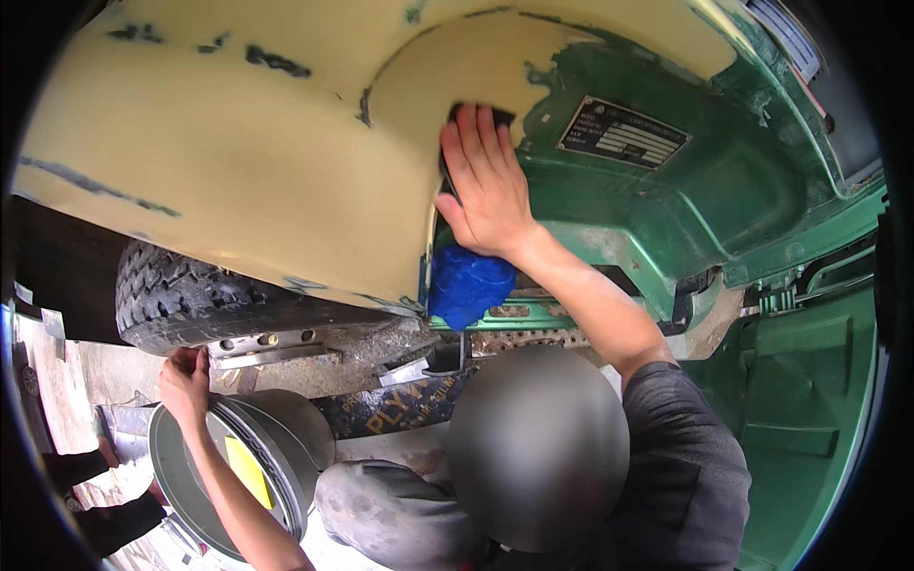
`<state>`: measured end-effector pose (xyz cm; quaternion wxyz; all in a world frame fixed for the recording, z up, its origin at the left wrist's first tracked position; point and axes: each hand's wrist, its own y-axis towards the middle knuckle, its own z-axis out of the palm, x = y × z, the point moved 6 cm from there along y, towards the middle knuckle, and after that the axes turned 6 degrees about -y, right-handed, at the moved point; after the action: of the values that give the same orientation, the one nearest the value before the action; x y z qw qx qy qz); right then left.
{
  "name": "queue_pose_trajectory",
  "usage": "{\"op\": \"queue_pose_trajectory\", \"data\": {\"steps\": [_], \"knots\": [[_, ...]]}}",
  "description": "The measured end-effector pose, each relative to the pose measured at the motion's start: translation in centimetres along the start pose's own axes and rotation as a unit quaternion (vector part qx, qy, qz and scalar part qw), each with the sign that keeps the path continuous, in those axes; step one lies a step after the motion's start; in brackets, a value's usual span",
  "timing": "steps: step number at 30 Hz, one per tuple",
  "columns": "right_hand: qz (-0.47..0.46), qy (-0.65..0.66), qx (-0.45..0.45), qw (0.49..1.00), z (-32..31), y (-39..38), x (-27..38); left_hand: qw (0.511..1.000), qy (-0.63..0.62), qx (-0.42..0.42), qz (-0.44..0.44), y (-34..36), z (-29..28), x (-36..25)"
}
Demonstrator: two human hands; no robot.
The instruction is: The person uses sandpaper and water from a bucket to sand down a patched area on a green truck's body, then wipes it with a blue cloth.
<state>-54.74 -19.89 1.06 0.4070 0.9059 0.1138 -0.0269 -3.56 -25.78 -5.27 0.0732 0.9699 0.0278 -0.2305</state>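
My right hand (487, 181) lies flat, fingers stretched, over a black piece of sandpaper (505, 117), pressing it against the panel. This body panel (314, 143) is coated in pale yellow with dark bare streaks, and its edge meets green paint under my palm. Just below the wrist, a crumpled blue cloth (471, 285) sits at the panel's corner. At the left, my left hand (186, 381) is closed, its fingertips pinched together above the rim of a grey bucket (162, 476). What those fingers hold, if anything, is hidden.
A treaded tyre (181, 295) stands beneath the panel, near a perforated metal strip (267, 343). A data plate (624, 131) is fixed to the green bodywork (609, 219). A green door (800, 419) hangs at the right. A person's dark-clad legs (114, 519) show at the lower left.
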Motion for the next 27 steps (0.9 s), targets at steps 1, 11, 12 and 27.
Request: {"op": "queue_pose_trajectory", "data": {"steps": [1,11,12,27], "knots": [[-0.013,-0.010,0.026,1.000,0.6,-1.3,-0.8,1.000,-0.002,-0.016,0.010,0.1,-0.1,-0.3],[0.008,-0.075,-0.023,0.997,-3.2,3.7,-1.4,0.999,-0.024,0.030,-0.006,-0.1,0.7,0.2],[0.026,-0.065,-0.046,0.996,-3.3,4.4,-0.8,0.999,-0.021,0.028,-0.010,0.2,0.2,-0.3],[0.022,-0.065,-0.057,0.996,-3.4,5.3,-0.9,0.999,-0.013,0.025,-0.020,0.2,-0.6,-1.1]]}}
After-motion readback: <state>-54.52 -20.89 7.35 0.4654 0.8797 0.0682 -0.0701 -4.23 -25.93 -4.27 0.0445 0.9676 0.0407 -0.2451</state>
